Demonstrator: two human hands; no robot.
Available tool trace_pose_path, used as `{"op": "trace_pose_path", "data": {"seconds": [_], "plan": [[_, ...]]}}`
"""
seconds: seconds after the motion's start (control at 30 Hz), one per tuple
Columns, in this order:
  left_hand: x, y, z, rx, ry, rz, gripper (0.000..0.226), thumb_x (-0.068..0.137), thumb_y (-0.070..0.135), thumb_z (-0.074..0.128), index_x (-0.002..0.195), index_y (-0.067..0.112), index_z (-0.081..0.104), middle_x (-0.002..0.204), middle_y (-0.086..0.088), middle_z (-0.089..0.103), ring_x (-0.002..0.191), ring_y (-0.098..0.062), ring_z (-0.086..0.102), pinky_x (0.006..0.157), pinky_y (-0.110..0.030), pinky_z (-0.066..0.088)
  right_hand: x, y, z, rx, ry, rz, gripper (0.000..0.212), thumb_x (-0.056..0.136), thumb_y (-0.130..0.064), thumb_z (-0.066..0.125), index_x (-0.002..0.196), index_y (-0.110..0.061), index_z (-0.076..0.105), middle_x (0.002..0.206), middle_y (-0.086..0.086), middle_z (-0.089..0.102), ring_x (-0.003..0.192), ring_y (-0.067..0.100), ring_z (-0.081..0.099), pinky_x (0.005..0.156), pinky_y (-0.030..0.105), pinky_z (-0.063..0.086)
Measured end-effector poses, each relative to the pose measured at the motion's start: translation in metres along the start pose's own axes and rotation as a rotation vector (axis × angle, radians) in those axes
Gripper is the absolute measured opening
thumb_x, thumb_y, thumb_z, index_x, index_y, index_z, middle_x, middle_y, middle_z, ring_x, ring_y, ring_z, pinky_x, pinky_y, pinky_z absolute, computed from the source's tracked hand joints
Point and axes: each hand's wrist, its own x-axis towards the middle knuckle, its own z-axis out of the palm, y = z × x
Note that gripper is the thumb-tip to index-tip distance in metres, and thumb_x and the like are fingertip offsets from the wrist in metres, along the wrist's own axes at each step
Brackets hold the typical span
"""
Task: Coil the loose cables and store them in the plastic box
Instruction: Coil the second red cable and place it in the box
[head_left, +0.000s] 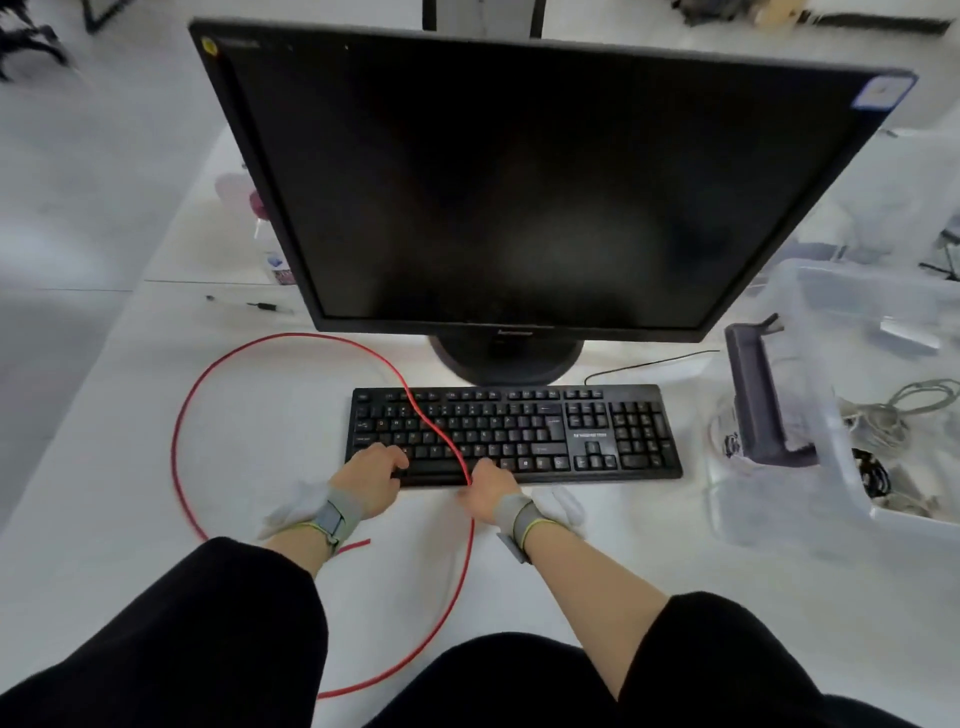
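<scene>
A dark monitor (540, 182) stands on the white desk (260, 415) above a black keyboard (571, 431), with the clear plastic box (841, 452) at right holding coiled cables. The red cable (179, 421) loops over the desk and across the keys. The right hand (488, 491) pinches it at the keyboard's front edge, while the left hand (371, 475) rests curled on the keys; its hold cannot be told.

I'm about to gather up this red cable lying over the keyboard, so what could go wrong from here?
1. The red cable crosses the keyboard; pulling it from the right hand could drag or snag on the keys.
2. Its wide loop runs round toward the monitor stand, so it might catch there.
3. The plastic box already holds other cables; a loose coil could tangle with them.
</scene>
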Motion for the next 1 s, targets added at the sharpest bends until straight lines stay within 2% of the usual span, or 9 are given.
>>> {"op": "trace_pose_path", "data": {"seconds": [0.17, 0.23, 0.3, 0.4, 0.5, 0.67, 0.77, 0.87, 1.0], "plan": [[0.002, -0.015, 0.010, 0.126, -0.203, -0.039, 0.034, 0.089, 0.015, 0.057, 0.123, 0.010, 0.052, 0.131, -0.008, 0.050, 0.120, -0.023, 0.049, 0.099, -0.028, 0.040, 0.011, -0.001, 0.010, 0.185, 0.093, 0.015, 0.014, 0.093, -0.012, 0.046, 0.099, -0.009, 0.057, 0.108, 0.017, 0.066, 0.107, 0.032, 0.061, 0.088, 0.032, 0.048], [0.000, -0.017, 0.010, 0.155, -0.252, -0.049, 0.041, 0.086, 0.024, 0.064, 0.122, 0.009, 0.051, 0.129, -0.007, 0.048, 0.117, -0.023, 0.051, 0.097, -0.028, 0.042, 0.019, 0.000, 0.003, 0.283, 0.164, -0.005, 0.015, 0.094, -0.016, 0.042, 0.085, -0.016, 0.055, 0.090, 0.014, 0.060, 0.091, 0.034, 0.061, 0.092, 0.043, 0.050], [-0.001, -0.017, 0.011, 0.168, -0.271, -0.052, 0.047, 0.083, 0.032, 0.067, 0.122, 0.011, 0.051, 0.129, -0.007, 0.048, 0.116, -0.023, 0.051, 0.096, -0.030, 0.043, 0.027, 0.006, -0.007, 0.406, 0.238, 0.010, 0.021, 0.093, -0.015, 0.044, 0.077, -0.018, 0.057, 0.084, 0.013, 0.058, 0.080, 0.030, 0.056, 0.090, 0.049, 0.051], [-0.005, -0.009, 0.014, 0.283, -0.318, -0.054, 0.057, 0.080, 0.042, 0.069, 0.124, 0.013, 0.048, 0.129, -0.005, 0.045, 0.118, -0.022, 0.049, 0.096, -0.034, 0.044, 0.017, 0.013, -0.039, 0.429, 0.374, 0.038, 0.023, 0.094, -0.015, 0.046, 0.099, -0.014, 0.069, 0.105, 0.018, 0.067, 0.101, 0.035, 0.061, 0.094, 0.041, 0.048], [-0.010, -0.004, 0.021, 0.445, -0.335, -0.044, 0.062, 0.077, 0.044, 0.071, 0.126, 0.015, 0.046, 0.128, -0.004, 0.045, 0.118, -0.022, 0.048, 0.092, -0.034, 0.044, 0.011, 0.033, -0.068, 0.397, 0.480, 0.110, 0.027, 0.098, -0.017, 0.044, 0.113, -0.011, 0.066, 0.118, 0.016, 0.064, 0.114, 0.033, 0.056, 0.094, 0.032, 0.042], [-0.015, 0.006, 0.029, 0.560, -0.296, 0.000, 0.024, 0.081, 0.029, 0.064, 0.100, 0.017, 0.056, 0.109, 0.000, 0.062, 0.091, -0.019, 0.060, 0.078, -0.027, 0.047, 0.009, 0.072, -0.082, 0.311, 0.526, 0.245, 0.032, 0.099, -0.016, 0.040, 0.118, 0.000, 0.060, 0.122, 0.021, 0.060, 0.117, 0.038, 0.053, 0.095, 0.037, 0.042], [-0.012, 0.019, 0.034, 0.624, -0.241, 0.063, 0.028, 0.086, 0.017, 0.053, 0.113, 0.013, 0.060, 0.118, -0.006, 0.062, 0.106, -0.024, 0.061, 0.084, -0.030, 0.046, 0.010, 0.081, -0.075, 0.255, 0.493, 0.281, 0.033, 0.098, -0.017, 0.042, 0.120, 0.001, 0.059, 0.123, 0.021, 0.060, 0.119, 0.036, 0.053, 0.097, 0.036, 0.041], [-0.006, 0.033, 0.034, 0.554, -0.231, 0.105, 0.030, 0.087, 0.021, 0.048, 0.112, 0.011, 0.059, 0.118, -0.008, 0.061, 0.108, -0.027, 0.059, 0.080, -0.030, 0.043, 0.011, 0.079, -0.067, 0.172, 0.465, 0.271, 0.033, 0.097, -0.019, 0.042, 0.120, -0.001, 0.058, 0.127, 0.021, 0.055, 0.122, 0.035, 0.048, 0.101, 0.036, 0.038], [0.002, 0.045, 0.029, 0.050, -0.260, 0.067, 0.016, 0.092, 0.026, 0.046, 0.103, 0.014, 0.048, 0.102, -0.008, 0.056, 0.095, -0.028, 0.057, 0.074, -0.028, 0.040, 0.011, 0.070, -0.063, 0.009, 0.508, 0.197, 0.032, 0.096, -0.023, 0.042, 0.121, -0.007, 0.055, 0.129, 0.016, 0.047, 0.123, 0.034, 0.042, 0.100, 0.042, 0.039]]}}
